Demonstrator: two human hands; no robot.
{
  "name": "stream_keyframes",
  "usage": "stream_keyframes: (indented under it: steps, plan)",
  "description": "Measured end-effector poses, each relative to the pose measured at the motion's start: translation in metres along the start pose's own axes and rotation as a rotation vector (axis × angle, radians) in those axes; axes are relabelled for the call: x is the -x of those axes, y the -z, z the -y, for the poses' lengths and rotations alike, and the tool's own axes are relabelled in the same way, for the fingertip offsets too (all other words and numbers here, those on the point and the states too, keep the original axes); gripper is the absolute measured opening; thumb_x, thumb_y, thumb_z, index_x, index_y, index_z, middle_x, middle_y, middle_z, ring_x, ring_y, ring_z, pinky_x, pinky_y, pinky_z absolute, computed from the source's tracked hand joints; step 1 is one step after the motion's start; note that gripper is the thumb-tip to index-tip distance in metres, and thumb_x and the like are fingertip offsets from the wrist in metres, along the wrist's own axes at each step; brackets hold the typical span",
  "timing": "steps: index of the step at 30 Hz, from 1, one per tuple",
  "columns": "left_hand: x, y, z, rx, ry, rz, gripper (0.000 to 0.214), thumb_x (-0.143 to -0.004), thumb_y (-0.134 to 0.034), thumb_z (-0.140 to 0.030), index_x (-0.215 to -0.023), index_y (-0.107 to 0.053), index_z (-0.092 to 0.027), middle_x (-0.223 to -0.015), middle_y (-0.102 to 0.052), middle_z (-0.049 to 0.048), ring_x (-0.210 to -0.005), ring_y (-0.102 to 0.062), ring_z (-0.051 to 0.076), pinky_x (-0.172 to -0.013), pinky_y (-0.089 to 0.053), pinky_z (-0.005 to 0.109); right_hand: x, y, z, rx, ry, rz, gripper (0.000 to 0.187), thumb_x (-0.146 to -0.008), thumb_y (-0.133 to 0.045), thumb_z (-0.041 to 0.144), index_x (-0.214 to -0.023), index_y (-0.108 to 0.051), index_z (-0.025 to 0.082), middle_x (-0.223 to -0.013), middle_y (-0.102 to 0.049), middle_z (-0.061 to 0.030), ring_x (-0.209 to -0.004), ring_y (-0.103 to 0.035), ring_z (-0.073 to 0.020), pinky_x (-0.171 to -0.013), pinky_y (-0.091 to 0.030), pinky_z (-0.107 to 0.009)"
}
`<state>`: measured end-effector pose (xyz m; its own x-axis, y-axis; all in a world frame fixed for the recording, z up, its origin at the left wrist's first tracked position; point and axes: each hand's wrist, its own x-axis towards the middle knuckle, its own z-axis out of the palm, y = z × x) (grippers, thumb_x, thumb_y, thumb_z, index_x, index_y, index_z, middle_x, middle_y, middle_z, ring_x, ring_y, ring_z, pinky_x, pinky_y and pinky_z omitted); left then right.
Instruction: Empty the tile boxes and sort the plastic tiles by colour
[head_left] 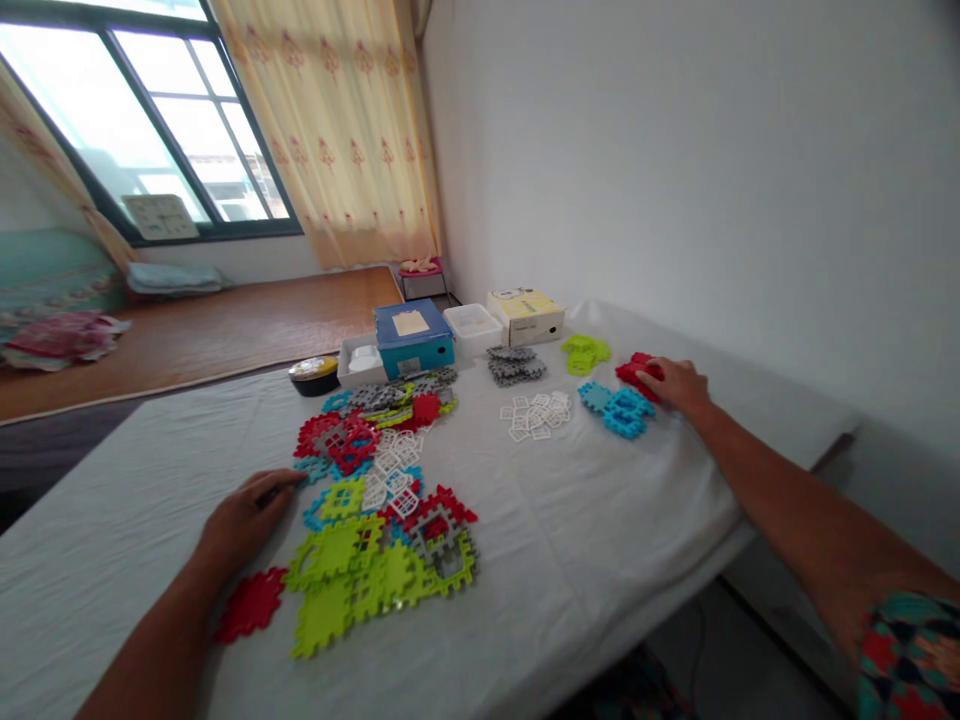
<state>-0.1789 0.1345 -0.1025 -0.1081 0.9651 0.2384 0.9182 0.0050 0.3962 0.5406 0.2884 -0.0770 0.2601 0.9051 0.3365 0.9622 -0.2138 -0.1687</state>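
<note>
At the right, my right hand [681, 388] has its fingers closed on red interlocking plastic building tiles [636, 368] lying low at the table. Just in front of them lie blue tiles [627, 411]. My left hand [244, 515] rests on the cloth with fingers stretched out, its fingertips beside a blue tile [313, 468] at the edge of a mixed pile. That pile holds lime green tiles [330, 610], red tiles [345, 440], grey tiles [436, 530] and white window frames [396, 455]. A single red tile [253, 604] lies near my left wrist.
Separate groups of white frames [537, 415], grey tiles [516, 366] and lime tiles [585, 353] lie along the back right. Behind stand a blue box [414, 340], a clear container [472, 328], a yellow-topped box [526, 316] and a round tin [314, 376]. A wall borders the right.
</note>
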Motion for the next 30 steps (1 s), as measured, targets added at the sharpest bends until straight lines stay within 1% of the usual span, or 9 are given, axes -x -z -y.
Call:
stream_keyframes:
  steps: [3,7,9,12,15,18,21,25,30]
  plan:
    - [0.002,0.002,-0.005,0.008,-0.001,0.006,0.041,-0.077,-0.048,-0.049,-0.100,-0.073,-0.025,-0.113,-0.070,0.0055,-0.101,-0.066,0.025,-0.091,-0.052,0.036,0.001,-0.001,0.010,0.009,0.104,-0.026,0.046,-0.085,-0.051,0.055,-0.109,-0.068,0.020,-0.120,-0.064,-0.0156,-0.114,-0.050,-0.0377,-0.085,-0.044,-0.053]
    - [0.003,0.002,-0.012,0.011,0.008,-0.011,0.042,-0.076,-0.046,-0.048,-0.098,-0.073,-0.024,-0.110,-0.071,0.0055,-0.100,-0.066,0.023,-0.091,-0.051,0.032,0.029,0.016,0.078,-0.174,0.459,-0.071,0.033,-0.088,-0.054,0.038,-0.108,-0.068,0.016,-0.114,-0.066,-0.0171,-0.109,-0.055,-0.0290,-0.094,-0.044,-0.045]
    - [0.004,0.002,-0.014,0.005,0.016,-0.016,0.041,-0.076,-0.047,-0.047,-0.097,-0.074,-0.024,-0.110,-0.071,0.0051,-0.099,-0.066,0.023,-0.091,-0.051,0.031,0.059,0.026,0.127,-0.345,0.723,0.024,0.031,-0.090,-0.053,0.036,-0.112,-0.066,0.018,-0.114,-0.067,-0.0140,-0.105,-0.059,-0.0257,-0.094,-0.046,-0.043]
    - [0.007,0.001,-0.017,0.012,0.012,-0.013,0.040,-0.077,-0.046,-0.043,-0.099,-0.073,-0.024,-0.110,-0.070,0.0042,-0.100,-0.065,0.022,-0.092,-0.050,0.030,0.118,0.039,0.197,-0.570,1.141,0.274,0.031,-0.091,-0.057,0.035,-0.118,-0.063,0.022,-0.115,-0.068,-0.0088,-0.107,-0.059,-0.0230,-0.097,-0.046,-0.042]
    - [0.009,0.000,-0.018,0.030,0.002,-0.012,0.040,-0.078,-0.046,-0.042,-0.101,-0.073,-0.023,-0.111,-0.069,0.0047,-0.102,-0.065,0.021,-0.095,-0.049,0.032,0.164,0.044,0.247,-0.656,1.383,0.470,0.036,-0.089,-0.061,0.035,-0.123,-0.060,0.021,-0.122,-0.066,-0.0091,-0.112,-0.056,-0.0226,-0.098,-0.046,-0.041]
    - [0.009,0.000,-0.018,0.040,-0.002,-0.012,0.040,-0.079,-0.046,-0.042,-0.101,-0.073,-0.022,-0.111,-0.069,0.0050,-0.102,-0.064,0.021,-0.096,-0.048,0.033,0.182,0.041,0.272,-0.649,1.469,0.582,0.040,-0.089,-0.063,0.036,-0.125,-0.059,0.020,-0.122,-0.065,-0.0106,-0.112,-0.055,-0.0232,-0.098,-0.045,-0.041]
    - [0.009,-0.001,-0.018,0.047,-0.012,-0.010,0.039,-0.079,-0.047,-0.040,-0.101,-0.073,-0.022,-0.111,-0.069,0.0049,-0.102,-0.064,0.021,-0.096,-0.047,0.033,0.179,0.036,0.281,-0.662,1.474,0.674,0.035,-0.089,-0.063,0.033,-0.120,-0.061,0.018,-0.110,-0.068,-0.0097,-0.102,-0.058,-0.0210,-0.093,-0.047,-0.039]
    - [0.008,-0.002,-0.017,0.050,-0.029,-0.013,0.038,-0.079,-0.046,-0.037,-0.100,-0.073,-0.021,-0.110,-0.069,0.0060,-0.100,-0.064,0.022,-0.095,-0.048,0.035,0.171,0.034,0.280,-0.698,1.389,0.651,0.030,-0.088,-0.062,0.023,-0.118,-0.061,0.018,-0.110,-0.067,-0.0102,-0.102,-0.059,-0.0202,-0.092,-0.046,-0.039]
    - [0.008,-0.002,-0.017,0.031,-0.025,-0.013,0.039,-0.079,-0.046,-0.037,-0.101,-0.073,-0.021,-0.111,-0.068,0.0066,-0.100,-0.064,0.022,-0.094,-0.048,0.035,0.175,0.034,0.279,-0.680,1.462,0.677,0.047,-0.080,-0.069,0.019,-0.125,-0.057,0.016,-0.125,-0.062,-0.0128,-0.115,-0.055,-0.0227,-0.102,-0.040,-0.041]
